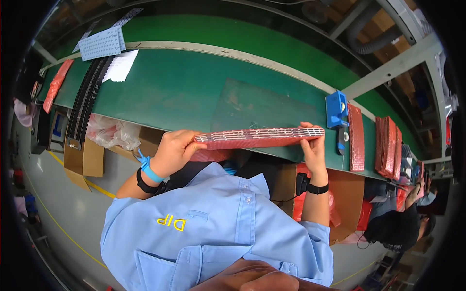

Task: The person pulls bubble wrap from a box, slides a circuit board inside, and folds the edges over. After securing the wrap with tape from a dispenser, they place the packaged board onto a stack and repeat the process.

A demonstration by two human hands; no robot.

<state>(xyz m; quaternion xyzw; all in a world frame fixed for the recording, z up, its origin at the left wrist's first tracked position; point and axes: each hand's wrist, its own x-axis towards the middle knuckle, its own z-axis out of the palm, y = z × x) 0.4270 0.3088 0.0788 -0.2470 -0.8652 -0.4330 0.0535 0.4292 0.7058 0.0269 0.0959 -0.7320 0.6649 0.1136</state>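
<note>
A long flat stack of thin boards in pink-red bubble wrap (257, 140) is held level above the near edge of the green bench (165, 92). Its layered silvery edges face up. My left hand (175, 149) grips the left end, thumb on the near side. At the opposite end my right hand (313, 147) is closed round the corner, with fingers at the far side and thumb at the near side. A dark translucent mat (262, 104) lies on the bench just beyond the stack. What the boards are exactly cannot be made out.
Right of the mat stand a blue tape dispenser (336, 110) and red bubble-wrapped packs (386, 145). At left lie black slotted racks (87, 97), light-blue sheets (103, 44), white paper (121, 66) and a red pack (58, 85). Cardboard boxes (83, 157) sit below. Another person (400, 225) is at far right.
</note>
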